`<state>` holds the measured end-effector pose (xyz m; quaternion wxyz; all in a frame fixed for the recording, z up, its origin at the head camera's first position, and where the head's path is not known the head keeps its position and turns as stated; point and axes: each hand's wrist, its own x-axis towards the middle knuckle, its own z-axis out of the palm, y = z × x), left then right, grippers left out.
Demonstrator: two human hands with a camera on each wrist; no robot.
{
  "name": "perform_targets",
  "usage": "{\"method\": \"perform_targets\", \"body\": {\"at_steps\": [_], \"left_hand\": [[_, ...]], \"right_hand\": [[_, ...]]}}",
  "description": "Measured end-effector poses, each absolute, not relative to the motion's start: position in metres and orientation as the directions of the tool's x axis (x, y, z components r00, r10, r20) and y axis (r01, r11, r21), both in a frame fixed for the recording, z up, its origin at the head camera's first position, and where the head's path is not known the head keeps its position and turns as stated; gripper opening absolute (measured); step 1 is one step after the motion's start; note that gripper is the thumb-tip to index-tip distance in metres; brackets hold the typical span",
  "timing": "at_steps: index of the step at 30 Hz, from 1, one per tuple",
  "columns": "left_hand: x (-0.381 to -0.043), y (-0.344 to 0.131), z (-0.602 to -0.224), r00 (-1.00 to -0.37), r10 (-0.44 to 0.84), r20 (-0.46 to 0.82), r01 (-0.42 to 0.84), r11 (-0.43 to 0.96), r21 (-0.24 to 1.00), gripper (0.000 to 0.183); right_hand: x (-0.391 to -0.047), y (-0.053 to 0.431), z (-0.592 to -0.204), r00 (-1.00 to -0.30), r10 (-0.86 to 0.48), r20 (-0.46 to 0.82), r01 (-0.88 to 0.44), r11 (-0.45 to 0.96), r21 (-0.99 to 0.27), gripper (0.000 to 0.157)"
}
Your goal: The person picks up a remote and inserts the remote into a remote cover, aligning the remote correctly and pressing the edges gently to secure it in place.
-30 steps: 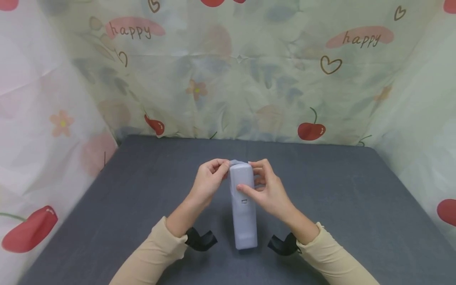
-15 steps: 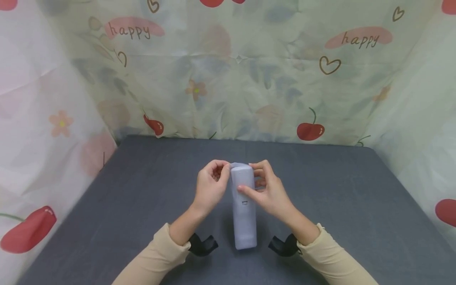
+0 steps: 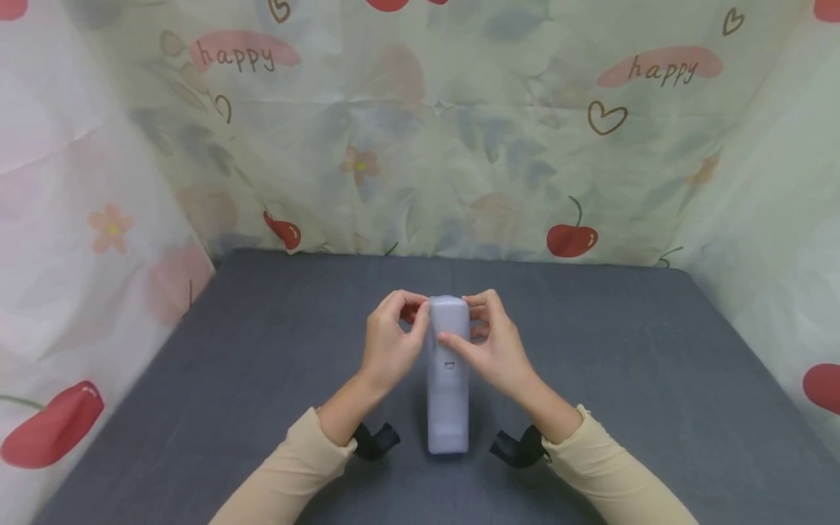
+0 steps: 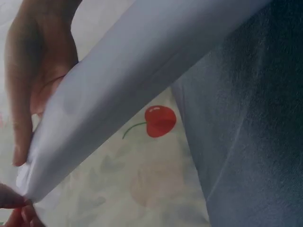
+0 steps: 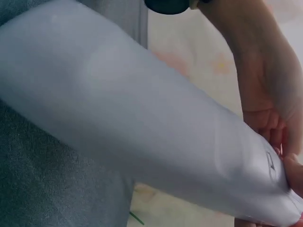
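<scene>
Upright between both hands stands a long, narrow, pale lavender case (image 3: 448,408) with rounded edges and a small dark mark on its front. My left hand (image 3: 391,339) pinches the thin flap at its top left corner between thumb and fingers. In the left wrist view those fingertips (image 4: 29,203) meet at the tapered end of the case (image 4: 118,71). My right hand (image 3: 495,346) grips the upper right side, thumb across the front just above the mark and fingers behind. The right wrist view shows the right thumb (image 5: 294,172) against the case (image 5: 132,109); what the fingers behind touch is hidden.
A dark grey cloth-covered table (image 3: 295,328) lies under the hands. Patterned curtains (image 3: 433,168) with cherries and "happy" lettering enclose its back and sides. A black strap piece hangs at the left wrist (image 3: 377,441) and another at the right wrist (image 3: 518,447).
The flap that stood out above the top end now lies close to it. My left hand has shifted slightly right, against the corner, and the case stands straighter. My right hand keeps its grip.
</scene>
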<state>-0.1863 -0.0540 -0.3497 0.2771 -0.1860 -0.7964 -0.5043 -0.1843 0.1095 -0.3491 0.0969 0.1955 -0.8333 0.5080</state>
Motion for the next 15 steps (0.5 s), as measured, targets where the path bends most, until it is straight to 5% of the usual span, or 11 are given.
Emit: {"method": "perform_targets", "body": {"at_steps": [7, 15], "left_hand": [[-0.1899, -0.0618, -0.3446, -0.904, 0.023, 0.428, 0.418, 0.269, 0.868, 0.014], [-0.1884, -0.0605, -0.3424, -0.95, 0.089, 0.299, 0.311, 0.213, 0.926, 0.018]], "right_hand": [[-0.1877, 0.1114, -0.3455, -0.914, -0.165, 0.372, -0.407, 0.391, -0.826, 0.054], [-0.1854, 0.1111, -0.3411, -0.926, -0.158, 0.342, -0.377, 0.377, -0.846, 0.054]]}}
